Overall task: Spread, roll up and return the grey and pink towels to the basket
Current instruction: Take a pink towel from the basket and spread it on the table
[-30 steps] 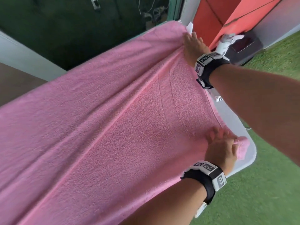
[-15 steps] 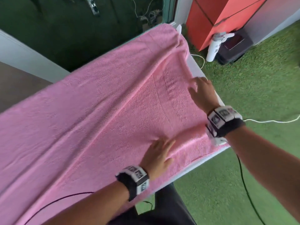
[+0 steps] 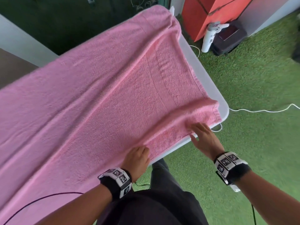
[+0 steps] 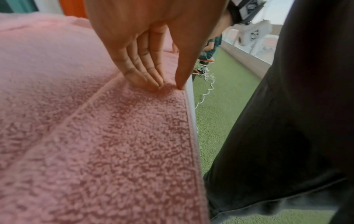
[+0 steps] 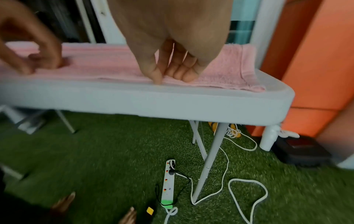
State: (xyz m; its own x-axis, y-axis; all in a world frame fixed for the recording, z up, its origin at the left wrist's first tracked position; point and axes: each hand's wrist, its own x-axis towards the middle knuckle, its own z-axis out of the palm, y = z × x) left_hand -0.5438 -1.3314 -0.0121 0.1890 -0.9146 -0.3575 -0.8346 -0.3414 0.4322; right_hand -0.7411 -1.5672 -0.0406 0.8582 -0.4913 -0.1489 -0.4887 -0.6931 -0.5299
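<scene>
Pink towel (image 3: 113,95) flat on white counter (image 3: 211,75), L hand (image 3: 137,157) pinching its near hem, R hand (image 3: 203,138) fingers loosely extended, touching towel edge.

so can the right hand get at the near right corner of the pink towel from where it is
Probably yes. The right hand already rests its fingertips on the pink towel at the near edge of the white table, and the corner lies flat just beyond it with nothing between them.

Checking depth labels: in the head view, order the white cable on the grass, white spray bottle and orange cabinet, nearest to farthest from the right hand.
From the right hand:
1. White cable, on grass, right of the table.
2. White spray bottle, standing beyond the table's end.
3. Orange cabinet, just behind the bottle.
</scene>
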